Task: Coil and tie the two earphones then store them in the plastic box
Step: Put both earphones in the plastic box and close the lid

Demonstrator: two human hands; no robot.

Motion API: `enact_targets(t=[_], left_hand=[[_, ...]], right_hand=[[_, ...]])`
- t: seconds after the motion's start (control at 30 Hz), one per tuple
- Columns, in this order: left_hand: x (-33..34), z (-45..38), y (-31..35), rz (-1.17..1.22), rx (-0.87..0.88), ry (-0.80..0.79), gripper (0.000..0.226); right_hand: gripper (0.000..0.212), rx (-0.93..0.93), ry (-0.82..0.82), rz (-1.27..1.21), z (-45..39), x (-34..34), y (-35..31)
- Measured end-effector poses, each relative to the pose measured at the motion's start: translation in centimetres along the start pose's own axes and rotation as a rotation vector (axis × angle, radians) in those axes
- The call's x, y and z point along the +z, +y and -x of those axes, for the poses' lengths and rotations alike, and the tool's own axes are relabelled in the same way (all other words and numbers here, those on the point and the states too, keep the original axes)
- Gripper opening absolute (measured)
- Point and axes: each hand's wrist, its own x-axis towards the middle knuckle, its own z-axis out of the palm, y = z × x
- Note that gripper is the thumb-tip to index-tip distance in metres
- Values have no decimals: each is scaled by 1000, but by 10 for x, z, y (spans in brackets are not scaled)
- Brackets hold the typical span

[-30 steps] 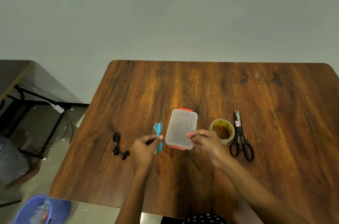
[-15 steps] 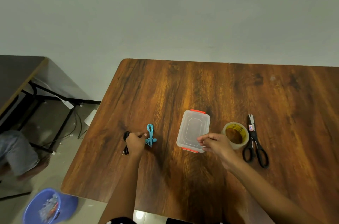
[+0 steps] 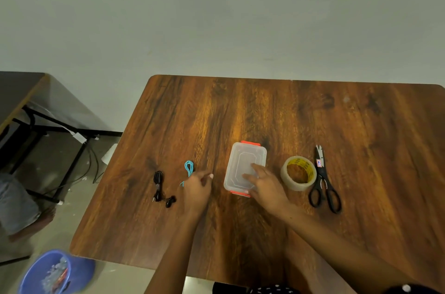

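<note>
Open tabletop (image 3: pixel 265 106) beyond the plastic box (image 3: pixel 240 161); tape roll (image 3: pixel 298 173) and scissors (image 3: pixel 323 180) close on its right.

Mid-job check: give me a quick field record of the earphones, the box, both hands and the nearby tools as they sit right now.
blue earphone: coiled, on the table, partly behind the left hand
black earphone: bundled, on the table, left of the blue one
plastic box: lid on, nothing visible inside
left hand: beside the blue earphone; grip not visible
right hand: fingers spread on the box lid
tape roll: right of the box
scissors: closed, right of the tape
</note>
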Motion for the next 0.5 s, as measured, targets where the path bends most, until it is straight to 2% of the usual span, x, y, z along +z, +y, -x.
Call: enact_targets(t=[0.1, 0.17, 0.2, 0.27, 0.33, 0.43, 0.5], left_hand=[[3, 9, 9, -20, 126, 28, 28], [7, 14, 7, -63, 178, -10, 39], [9, 16, 4, -77, 172, -50, 41], [13, 24, -4, -50, 147, -118, 29], [15, 33, -6, 5, 117, -128, 22], [14, 40, -10, 5, 81, -78, 23], [12, 45, -12, 11, 54, -62, 23]], right_hand=[[48, -246, -125, 38, 8, -6, 20], [47, -387, -209, -7, 15, -12, 32], [46, -428, -224, -30, 18, -14, 37], [42, -434, -203, -75, 31, -15, 42], [35, -350, -49, -162, 43, -11, 43], [26, -9, 269, -311, 62, -2, 37], [25, 258, 295, -422, 70, 1, 31]])
